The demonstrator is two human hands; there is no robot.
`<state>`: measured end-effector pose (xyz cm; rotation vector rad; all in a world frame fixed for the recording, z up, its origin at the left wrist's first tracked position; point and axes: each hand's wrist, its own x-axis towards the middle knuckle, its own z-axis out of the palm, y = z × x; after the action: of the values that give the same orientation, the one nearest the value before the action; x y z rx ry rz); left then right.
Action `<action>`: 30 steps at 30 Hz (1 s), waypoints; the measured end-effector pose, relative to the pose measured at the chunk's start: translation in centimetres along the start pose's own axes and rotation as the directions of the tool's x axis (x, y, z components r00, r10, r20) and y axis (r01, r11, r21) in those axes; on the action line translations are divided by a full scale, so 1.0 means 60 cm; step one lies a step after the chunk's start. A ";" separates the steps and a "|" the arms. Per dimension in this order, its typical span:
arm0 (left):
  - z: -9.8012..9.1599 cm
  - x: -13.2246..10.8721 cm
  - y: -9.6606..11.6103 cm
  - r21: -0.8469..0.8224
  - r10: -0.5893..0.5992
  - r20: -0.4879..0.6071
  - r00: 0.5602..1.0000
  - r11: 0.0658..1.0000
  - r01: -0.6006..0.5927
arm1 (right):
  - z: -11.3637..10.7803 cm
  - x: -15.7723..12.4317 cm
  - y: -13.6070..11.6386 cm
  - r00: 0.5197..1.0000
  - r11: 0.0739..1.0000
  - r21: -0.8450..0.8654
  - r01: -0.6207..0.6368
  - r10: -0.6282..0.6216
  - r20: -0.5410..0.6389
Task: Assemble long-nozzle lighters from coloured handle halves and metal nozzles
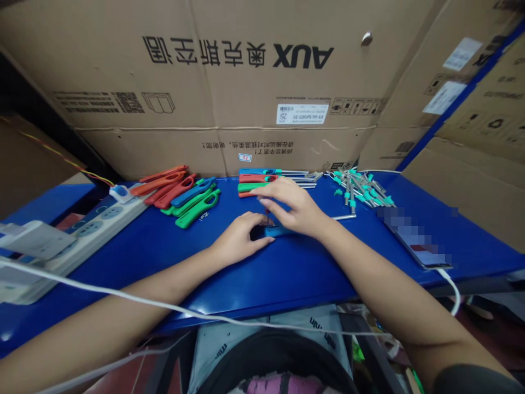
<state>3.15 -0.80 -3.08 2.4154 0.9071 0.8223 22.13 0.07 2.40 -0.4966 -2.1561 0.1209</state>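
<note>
A blue long-necked lighter (279,231) lies on the table in front of me, its metal tube (344,217) pointing right. My left hand (241,236) grips the handle end of the lighter between thumb and fingers. Above it, my right hand (293,207) pinches a thin upright screwdriver (268,218) whose tip meets the lighter; most of its handle is hidden by the fingers. Just behind my hands, several lighters with tubes, a blue one (256,172) among them, are stacked in a row.
Left, red, blue and green lighter shells (199,209) lie in a pile beside a white power strip (104,219). Metal tubes with teal parts (361,189) are heaped right, near a charging phone (416,238). A cardboard wall (246,115) stands behind. A white cable (164,305) crosses the front.
</note>
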 end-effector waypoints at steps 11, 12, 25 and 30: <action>0.004 0.000 -0.001 0.009 0.011 -0.010 1.000 1.000 -0.011 | -0.028 0.010 -0.008 0.999 0.999 -0.032 -0.012 0.013 0.030; 0.005 0.000 -0.001 0.012 0.012 -0.013 1.000 1.000 -0.011 | -0.029 0.010 -0.007 1.000 0.998 -0.064 -0.010 0.012 0.029; 0.016 0.000 -0.006 0.022 -0.011 -0.062 0.998 1.000 0.013 | -0.019 0.015 -0.026 0.988 1.000 0.006 0.018 -0.018 0.151; 0.022 -0.001 -0.003 0.121 -0.043 -0.030 0.999 0.992 0.047 | -0.007 0.031 -0.037 0.982 0.997 -0.082 -0.005 0.021 0.189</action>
<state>3.88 -0.96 -4.22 2.4830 1.0469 0.8070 20.80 -1.27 4.65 -0.5652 -2.3519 0.0915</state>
